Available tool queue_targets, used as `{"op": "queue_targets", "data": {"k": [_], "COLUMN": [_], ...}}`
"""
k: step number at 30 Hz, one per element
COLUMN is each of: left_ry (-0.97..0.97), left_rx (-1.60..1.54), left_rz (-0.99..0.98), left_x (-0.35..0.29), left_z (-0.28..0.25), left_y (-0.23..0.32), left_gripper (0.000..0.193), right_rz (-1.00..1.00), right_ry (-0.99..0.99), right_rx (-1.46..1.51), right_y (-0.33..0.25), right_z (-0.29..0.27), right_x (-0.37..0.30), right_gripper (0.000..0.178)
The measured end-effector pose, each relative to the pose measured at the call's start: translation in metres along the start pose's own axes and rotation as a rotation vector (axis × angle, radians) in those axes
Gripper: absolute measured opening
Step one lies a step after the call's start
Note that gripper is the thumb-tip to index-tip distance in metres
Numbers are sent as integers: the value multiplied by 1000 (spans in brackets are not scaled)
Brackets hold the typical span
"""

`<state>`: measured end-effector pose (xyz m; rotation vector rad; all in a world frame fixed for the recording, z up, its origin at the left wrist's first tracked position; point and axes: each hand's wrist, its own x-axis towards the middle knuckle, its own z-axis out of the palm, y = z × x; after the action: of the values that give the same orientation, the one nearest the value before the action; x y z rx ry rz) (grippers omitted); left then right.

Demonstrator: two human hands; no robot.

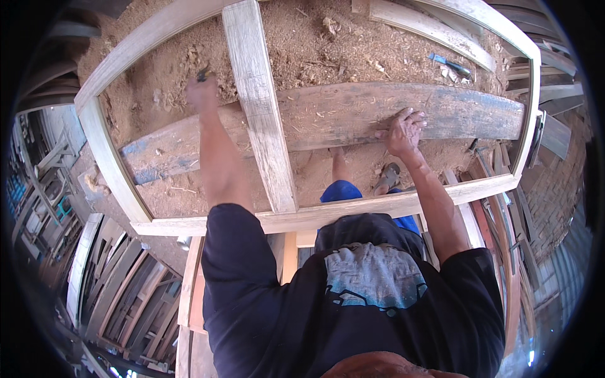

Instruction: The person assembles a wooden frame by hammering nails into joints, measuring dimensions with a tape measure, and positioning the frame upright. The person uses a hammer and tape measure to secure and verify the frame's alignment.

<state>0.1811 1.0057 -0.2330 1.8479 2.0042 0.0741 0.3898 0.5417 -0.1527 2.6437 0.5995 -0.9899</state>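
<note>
Left arm: stretched toward eleven o'clock across the plank (340, 113).
Left hand (203, 94): blurred at half past ten, by a small dark object (202, 75) — whether my grip is closed, I cannot tell.
Right hand (406, 131): at two o'clock, fingers apart — resting on the plank.
Plank: ten to two o'clock.

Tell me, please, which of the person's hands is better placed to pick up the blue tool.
The right hand, probably: it rests on the plank, nearer the blue tool, and seems empty, while the left hand is beyond the crossbar, apparently gripping a dark object.
</note>
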Motion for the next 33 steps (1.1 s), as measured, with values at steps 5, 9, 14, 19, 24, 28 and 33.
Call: {"op": "queue_targets", "data": {"k": [5, 9, 14, 19, 24, 28, 33], "left_ry": [-48, 24, -400, -662, -768, -628, -666], "left_rx": [-1333, -125, -308, -358, -325, -153, -134], "left_rz": [-112, 451, 559, 486, 735, 1049, 1260], "left_x": [-19, -121, -284, -466, -602, -689, -763], "left_z": [-79, -133, -82, -50, -6, 3, 13], "left_y": [-19, -11, -32, -16, 17, 36, 74], "left_gripper": [41, 40, 59, 62, 67, 80, 82], "right_rz": [27, 36, -270, -555, -373, -238, -256], "right_ry": [-9, 21, 378, 141, -445, -602, -225], "right_rx": [31, 55, -49, 519, 1233, 1923, 1628], "right_y": [-4, -8, 14, 74, 172, 247, 340], "right_z": [-3, -10, 18, -14, 30, 82, 85], "right_x": [-1, -10, -21, -92, -186, -196, -200], "right_gripper": [120, 118, 93, 48, 46, 40, 43]}}
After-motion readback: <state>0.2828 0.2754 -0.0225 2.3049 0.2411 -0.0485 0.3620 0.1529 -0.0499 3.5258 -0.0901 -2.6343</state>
